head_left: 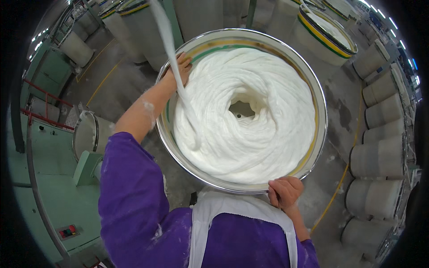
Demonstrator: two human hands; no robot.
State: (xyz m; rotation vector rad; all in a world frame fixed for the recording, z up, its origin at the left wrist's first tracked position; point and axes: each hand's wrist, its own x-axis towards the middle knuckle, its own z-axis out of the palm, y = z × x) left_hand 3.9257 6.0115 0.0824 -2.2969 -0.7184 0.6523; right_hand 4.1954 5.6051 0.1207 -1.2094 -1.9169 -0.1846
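Note:
A large round sliver can (322,129) with a shiny metal rim stands right in front of me. Thick white sliver (277,134) lies coiled inside it around a central hole. One loose strand of sliver (166,33) runs from the top of the view down onto the coils, passing in front of my left wrist. My left hand (181,68) grips the can's rim at the far left, its fingers curled over the edge. At the near right, my right hand (286,191) is closed on the rim. Bits of lint cling to my left forearm.
More sliver cans (328,33) with yellow and green bands stand beyond mine. A row of pale cans (377,154) lines the right side, past a yellow floor line (333,196). At left are a green machine (62,178) with a red button and another can (91,134).

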